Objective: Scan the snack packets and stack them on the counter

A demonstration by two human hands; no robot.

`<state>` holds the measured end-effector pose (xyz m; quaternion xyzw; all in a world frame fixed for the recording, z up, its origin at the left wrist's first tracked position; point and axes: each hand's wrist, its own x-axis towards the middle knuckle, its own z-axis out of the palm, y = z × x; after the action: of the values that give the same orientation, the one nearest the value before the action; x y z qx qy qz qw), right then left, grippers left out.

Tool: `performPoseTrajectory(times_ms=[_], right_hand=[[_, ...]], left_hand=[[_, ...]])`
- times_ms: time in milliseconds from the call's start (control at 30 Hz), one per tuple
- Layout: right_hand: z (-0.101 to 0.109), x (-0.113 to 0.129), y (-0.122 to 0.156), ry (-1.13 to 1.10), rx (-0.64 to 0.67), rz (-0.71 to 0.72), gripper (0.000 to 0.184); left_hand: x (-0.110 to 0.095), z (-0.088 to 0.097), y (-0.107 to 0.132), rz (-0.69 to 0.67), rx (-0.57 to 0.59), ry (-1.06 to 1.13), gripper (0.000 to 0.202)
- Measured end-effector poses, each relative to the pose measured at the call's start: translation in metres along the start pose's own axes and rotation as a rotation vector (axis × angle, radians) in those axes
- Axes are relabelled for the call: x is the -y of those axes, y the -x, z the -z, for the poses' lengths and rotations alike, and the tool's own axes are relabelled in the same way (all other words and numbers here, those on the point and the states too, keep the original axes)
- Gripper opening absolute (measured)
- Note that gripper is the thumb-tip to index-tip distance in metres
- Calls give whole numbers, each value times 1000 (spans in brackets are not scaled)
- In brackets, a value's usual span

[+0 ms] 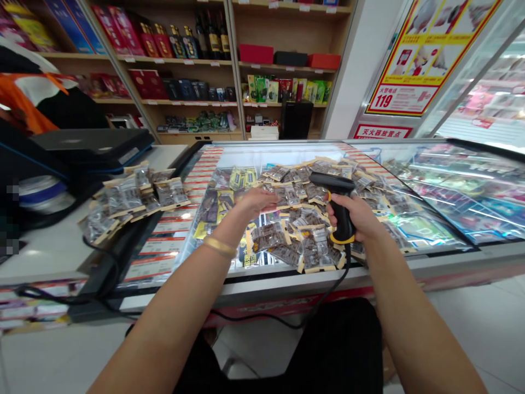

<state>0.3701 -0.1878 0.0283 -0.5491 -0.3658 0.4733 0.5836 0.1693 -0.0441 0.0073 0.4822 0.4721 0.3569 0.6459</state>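
My right hand (355, 213) grips a black barcode scanner (342, 210) with yellow trim, its head pointing left over the pile. A cable hangs from its handle. My left hand (258, 201), below a gold bangle (220, 246) on the wrist, reaches over the glass with fingers stretched out. Its fingertips are at the edge of a clear snack packet (287, 194); whether they touch it I cannot tell. Many similar packets with dark contents and tan edges (315, 246) lie heaped on the freezer's glass top, under and around both hands.
Another group of packets (123, 197) lies on the counter at left, beside a black device (90, 145). The scanner cable (287, 324) loops along the freezer's front edge (254, 287). Stocked shelves (176, 59) stand behind. Part of a person in orange (35, 101) shows at far left.
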Motion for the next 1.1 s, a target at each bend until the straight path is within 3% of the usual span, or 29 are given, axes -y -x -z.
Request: performPoseTrajectory(times_ms=[67, 133, 300, 567, 1100], right_hand=[[-5, 0, -1, -1, 19, 10, 43], [-12, -1, -3, -2, 54, 4, 43], [-32, -1, -8, 50, 179, -57, 41], [-40, -4, -14, 129, 267, -78, 38], [-37, -7, -15, 181, 329, -62, 34]], left_hand=[[-4, 16, 6, 60, 54, 28, 28], [-7, 30, 11, 30, 41, 101, 24], [-5, 48, 10, -215, -241, 144, 22], [11, 53, -3, -276, -330, 30, 27], [7, 51, -3, -333, -347, 77, 24]])
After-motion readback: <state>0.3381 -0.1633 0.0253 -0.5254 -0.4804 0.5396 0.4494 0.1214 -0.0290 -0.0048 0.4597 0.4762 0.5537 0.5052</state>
